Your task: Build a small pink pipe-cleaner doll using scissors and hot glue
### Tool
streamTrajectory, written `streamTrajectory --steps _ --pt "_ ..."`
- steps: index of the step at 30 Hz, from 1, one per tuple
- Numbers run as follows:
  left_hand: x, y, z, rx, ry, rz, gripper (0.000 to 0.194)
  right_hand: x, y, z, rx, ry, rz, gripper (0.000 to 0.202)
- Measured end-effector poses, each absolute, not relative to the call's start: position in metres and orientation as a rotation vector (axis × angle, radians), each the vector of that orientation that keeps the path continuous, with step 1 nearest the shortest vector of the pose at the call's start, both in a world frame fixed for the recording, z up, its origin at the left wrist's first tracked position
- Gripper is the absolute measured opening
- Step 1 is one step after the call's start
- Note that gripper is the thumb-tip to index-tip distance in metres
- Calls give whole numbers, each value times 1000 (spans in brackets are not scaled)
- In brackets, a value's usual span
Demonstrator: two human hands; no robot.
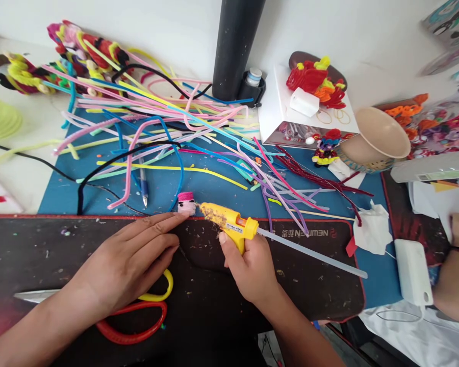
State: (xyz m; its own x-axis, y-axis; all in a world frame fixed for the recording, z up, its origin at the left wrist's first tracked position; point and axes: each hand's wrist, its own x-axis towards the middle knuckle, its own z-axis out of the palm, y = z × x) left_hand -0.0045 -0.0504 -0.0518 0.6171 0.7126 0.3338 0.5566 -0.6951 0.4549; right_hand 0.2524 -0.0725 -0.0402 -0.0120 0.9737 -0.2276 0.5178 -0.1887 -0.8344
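A small pink-and-white fuzzy doll head [186,206] with dark eye marks and a bright pink top sits at the mat's far edge. My left hand [132,260] reaches to it, fingers together and fingertips at its lower side; the thumb's grip is hidden. In my right hand [252,267] is a yellow hot glue gun [229,222], fingers wrapped round its handle. Its nozzle points left, just beside the doll head. A long translucent glue stick [313,252] sticks out of its back. Under my left wrist lie scissors [133,334] with red and yellow handles.
Many coloured pipe cleaners [137,120] lie tangled across the blue mat [206,199], with a pen [144,186] among them. Finished fuzzy dolls [87,46] lie at the back left. A white box [271,112] and a beige bowl [382,135] stand right. Another person's arm [455,275] is at far right.
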Motion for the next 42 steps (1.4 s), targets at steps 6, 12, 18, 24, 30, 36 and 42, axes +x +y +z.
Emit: streamTrajectory --steps 6,12,18,24,30,36,42 --pt "-4 -51 -52 2535 1014 716 11 252 -72 -40 -1742 -1562 1149 43" --pt "-2 -50 -49 2515 1026 734 13 252 -72 -40 -1738 -1568 1148 43" --pt "-2 -50 -49 2488 1022 744 13 252 -72 -42 -1739 -1590 1147 43" --pt "-2 -50 -50 2503 1023 737 13 251 -72 -42 -1740 -1603 1136 44" --pt "-3 -50 -50 2517 1018 734 12 250 -70 -40 -1747 -1600 1114 44" --pt "-3 -50 -49 2558 1017 702 10 250 -71 -40 -1743 -1598 1106 41" --pt "-3 -50 -50 2585 1004 686 10 250 -71 -41 -1742 -1597 1102 43"
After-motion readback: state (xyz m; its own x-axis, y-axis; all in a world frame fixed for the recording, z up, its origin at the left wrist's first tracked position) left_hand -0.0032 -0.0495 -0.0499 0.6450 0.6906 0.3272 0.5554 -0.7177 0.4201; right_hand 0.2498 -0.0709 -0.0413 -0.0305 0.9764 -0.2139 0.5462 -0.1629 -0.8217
